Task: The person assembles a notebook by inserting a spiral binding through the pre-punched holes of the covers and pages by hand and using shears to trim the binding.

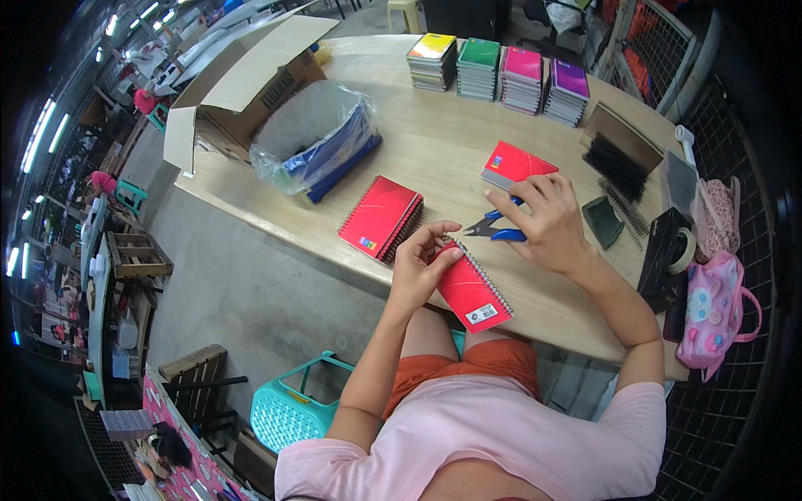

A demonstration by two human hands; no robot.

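Note:
My left hand (420,263) grips a small red spiral notebook (473,292) by its upper end, over the table's near edge. Its wire coil runs along the right side, and a white label sits at the lower end. In my right hand (543,219) are blue-handled cutting pliers (499,226), their jaws pointing left, close to the top end of the coil. To the left lies a stack of red spiral notebooks (380,213). Just beyond my right hand is another group of red notebooks (518,163), partly covered by my fingers.
Stacks of yellow (433,48), green (479,55), pink (522,67) and purple notebooks (569,79) stand at the back. A cardboard box (271,88) and plastic-lined blue bin (355,154) are at left. Black wire coils (616,167), a tape roll (682,250) and pink bag (710,313) line the right.

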